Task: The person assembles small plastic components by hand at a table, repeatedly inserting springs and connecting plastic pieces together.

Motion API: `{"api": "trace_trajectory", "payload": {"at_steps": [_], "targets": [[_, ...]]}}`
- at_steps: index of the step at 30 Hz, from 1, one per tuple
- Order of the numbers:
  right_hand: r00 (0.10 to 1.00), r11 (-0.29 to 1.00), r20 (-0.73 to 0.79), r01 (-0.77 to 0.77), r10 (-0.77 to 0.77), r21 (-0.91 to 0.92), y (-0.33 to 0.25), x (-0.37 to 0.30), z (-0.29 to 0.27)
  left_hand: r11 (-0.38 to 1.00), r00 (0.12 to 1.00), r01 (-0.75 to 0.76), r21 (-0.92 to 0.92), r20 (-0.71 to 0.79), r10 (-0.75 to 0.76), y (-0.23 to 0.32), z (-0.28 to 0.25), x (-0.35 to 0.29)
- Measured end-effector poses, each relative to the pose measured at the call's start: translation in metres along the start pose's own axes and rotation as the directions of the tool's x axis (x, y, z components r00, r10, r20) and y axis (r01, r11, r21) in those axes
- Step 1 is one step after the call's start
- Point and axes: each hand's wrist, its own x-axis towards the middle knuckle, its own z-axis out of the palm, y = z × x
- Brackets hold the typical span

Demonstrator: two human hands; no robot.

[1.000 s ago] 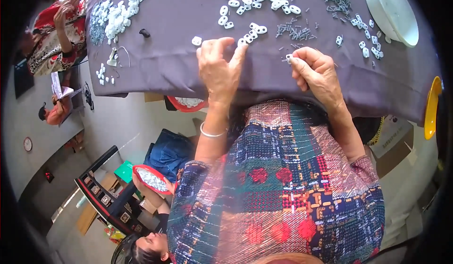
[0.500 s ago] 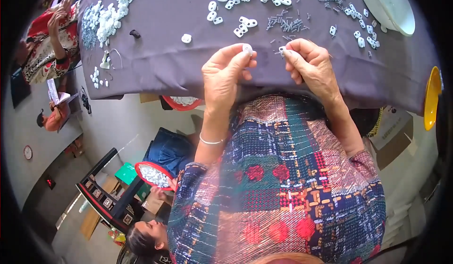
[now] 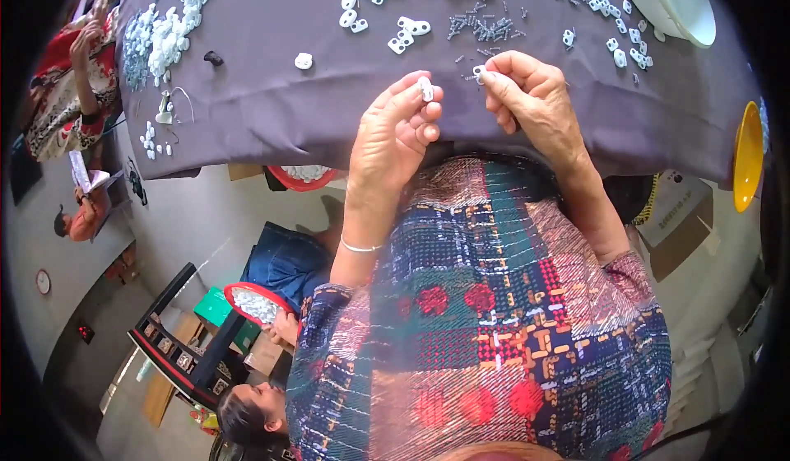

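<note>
Between the thumb and index finger of the left hand [image 3: 385, 144] there's a white oval piece [image 3: 425, 90], pinched snug, with the other fingers loosely half curled. Over to the right, the right hand [image 3: 531, 103] has its fingers closed up narrow on a smaller white piece [image 3: 479, 73] right at the tips. Some thin dark bit [image 3: 468, 77] shows just left of it, maybe a screw, but it's too small for me to tell. The two held pieces are apart, both above the near part of the table [image 3: 255, 107], which has a dark cloth on it. Just beyond, there's a scatter of grey screws [image 3: 487, 29], with a little cluster of white pieces [image 3: 406, 37] to their left and a lone white piece [image 3: 304, 61] further left again. At the far left sits a big white pile [image 3: 177, 25], with a small black lump [image 3: 213, 58] between it and that lone piece. Far right you've got a white bowl [image 3: 658, 4], then a yellow plate [image 3: 747, 156] nearer, out by the right edge.
</note>
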Motion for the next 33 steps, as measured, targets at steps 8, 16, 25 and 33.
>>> {"api": "trace_trajectory", "payload": {"at_steps": [8,16,25,33], "targets": [[1.0,1.0,-0.001,-0.01,0.01,-0.002,-0.005,-0.006,0.002,0.999,1.0,-0.019,0.031,-0.009,0.019,-0.003,0.002,-0.001],[0.999,0.998,0.031,0.041,-0.039,-0.054,-0.021,-0.01,0.014,0.995,0.999,-0.038,0.094,-0.011,0.039,-0.005,0.005,-0.003],[0.998,0.998,0.062,0.008,-0.004,-0.059,-0.023,-0.007,0.013,0.986,0.998,-0.062,0.157,-0.004,0.063,-0.007,0.004,-0.004],[0.998,0.997,0.062,0.024,-0.019,-0.07,-0.02,-0.007,0.013,0.977,0.997,-0.076,0.199,-0.01,0.08,-0.007,0.004,-0.005]]}}
